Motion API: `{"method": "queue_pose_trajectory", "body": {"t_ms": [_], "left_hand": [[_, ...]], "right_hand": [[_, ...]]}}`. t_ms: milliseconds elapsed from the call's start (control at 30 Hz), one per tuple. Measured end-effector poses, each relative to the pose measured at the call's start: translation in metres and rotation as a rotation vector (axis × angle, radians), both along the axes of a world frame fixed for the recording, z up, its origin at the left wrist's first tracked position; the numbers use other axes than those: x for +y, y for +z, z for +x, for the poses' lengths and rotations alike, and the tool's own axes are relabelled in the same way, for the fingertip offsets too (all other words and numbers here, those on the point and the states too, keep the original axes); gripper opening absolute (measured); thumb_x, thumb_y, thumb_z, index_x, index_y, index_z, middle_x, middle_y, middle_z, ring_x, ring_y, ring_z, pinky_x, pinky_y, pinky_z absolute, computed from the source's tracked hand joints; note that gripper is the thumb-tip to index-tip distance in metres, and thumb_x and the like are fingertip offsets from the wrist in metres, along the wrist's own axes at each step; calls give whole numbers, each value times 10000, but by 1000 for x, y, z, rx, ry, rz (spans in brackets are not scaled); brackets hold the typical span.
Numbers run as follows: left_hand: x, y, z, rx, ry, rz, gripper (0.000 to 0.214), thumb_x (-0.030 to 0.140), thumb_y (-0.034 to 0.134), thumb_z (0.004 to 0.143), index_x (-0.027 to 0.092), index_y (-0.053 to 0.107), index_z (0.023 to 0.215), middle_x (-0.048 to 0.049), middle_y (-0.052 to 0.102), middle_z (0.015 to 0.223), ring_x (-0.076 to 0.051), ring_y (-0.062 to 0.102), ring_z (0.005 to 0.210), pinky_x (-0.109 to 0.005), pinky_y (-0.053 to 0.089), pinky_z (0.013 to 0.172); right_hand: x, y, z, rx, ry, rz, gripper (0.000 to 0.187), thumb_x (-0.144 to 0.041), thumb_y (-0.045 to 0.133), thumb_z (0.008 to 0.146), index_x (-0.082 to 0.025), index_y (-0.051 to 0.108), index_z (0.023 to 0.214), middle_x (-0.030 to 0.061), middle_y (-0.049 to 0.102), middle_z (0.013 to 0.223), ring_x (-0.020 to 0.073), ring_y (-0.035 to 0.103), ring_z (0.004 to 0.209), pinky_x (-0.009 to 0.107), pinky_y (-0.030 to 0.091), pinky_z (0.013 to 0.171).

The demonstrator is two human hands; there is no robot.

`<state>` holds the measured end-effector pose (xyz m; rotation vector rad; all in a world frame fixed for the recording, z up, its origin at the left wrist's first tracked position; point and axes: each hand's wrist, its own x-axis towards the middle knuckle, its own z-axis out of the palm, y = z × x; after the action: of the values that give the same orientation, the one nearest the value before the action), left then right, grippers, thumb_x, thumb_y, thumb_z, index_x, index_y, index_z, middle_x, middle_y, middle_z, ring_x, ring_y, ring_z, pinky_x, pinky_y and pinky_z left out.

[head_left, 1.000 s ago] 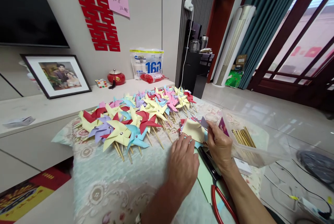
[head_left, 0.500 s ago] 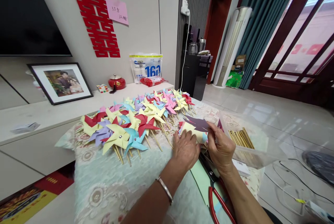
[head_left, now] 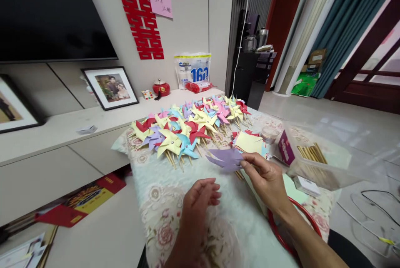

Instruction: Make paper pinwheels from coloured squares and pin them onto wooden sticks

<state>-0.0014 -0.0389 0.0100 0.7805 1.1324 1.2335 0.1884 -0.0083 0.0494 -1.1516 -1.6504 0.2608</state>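
My right hand [head_left: 265, 178] pinches a purple cut paper sheet [head_left: 226, 160] by its right edge and holds it just above the floral cloth [head_left: 175, 209]. My left hand [head_left: 198, 199] hovers over the cloth nearer to me, fingers curled loosely with nothing in them, a short way below the purple sheet. Behind the sheet lies a stack of cut paper squares [head_left: 248, 142] with a yellow one on top. A long row of finished paper pinwheels [head_left: 190, 124] on wooden sticks covers the far part of the cloth.
A clear plastic box [head_left: 331, 164] with wooden sticks [head_left: 312, 153] stands at the right, a small purple box [head_left: 285, 152] and a clear round tub [head_left: 269, 135] beside it. Red scissor handles [head_left: 289, 228] lie under my right forearm. A low white cabinet [head_left: 62, 135] runs along the left.
My right hand has lifted the purple sheet off the paper stack and drawn it toward me. My left hand has left the stack and pulled back. The view has swung left.
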Motion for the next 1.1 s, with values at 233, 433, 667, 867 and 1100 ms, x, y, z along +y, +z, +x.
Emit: {"method": "queue_pose_trajectory", "body": {"t_ms": [233,433,667,867,1100], "left_hand": [[0,10,3,-644,-16,-79,492,564,698,802,127,727,1024,-159,768,1092,-299,710,1010,-414,562,846],[4,4,0,-513,81,-7,377,256,826,674,131,718,1013,-104,793,965,-273,728,950,-338,563,810],[3,-14,-4,-162,135,-33,503,169,738,652,118,675,1148,-62,789,859,-205,709,717,-302,546,678],[-10,-29,-18,343,147,95,581,150,671,726,152,598,1302,-159,682,1285,-259,702,1015,-353,563,812],[-39,-41,-38,887,65,503,660,-12,464,756,236,566,1359,-108,598,1378,-275,517,1320,-523,408,1114]], "right_hand": [[-7,-16,-19,-249,302,207,272,-14,525,910,-211,666,1035,61,760,1019,215,680,1049,398,525,933],[-3,-28,-16,-389,373,207,327,24,498,864,-218,660,1012,80,717,1135,275,564,1208,501,476,992],[-1,-33,-14,-487,421,111,385,40,500,821,-214,660,1061,101,644,1222,305,467,1267,526,419,1006],[-3,-31,-13,-538,502,-8,226,-40,525,907,-206,661,976,56,677,938,233,577,998,438,406,895],[-2,-30,-15,-621,501,-157,134,-166,560,966,-214,682,996,44,699,858,219,600,913,414,379,886]]}}
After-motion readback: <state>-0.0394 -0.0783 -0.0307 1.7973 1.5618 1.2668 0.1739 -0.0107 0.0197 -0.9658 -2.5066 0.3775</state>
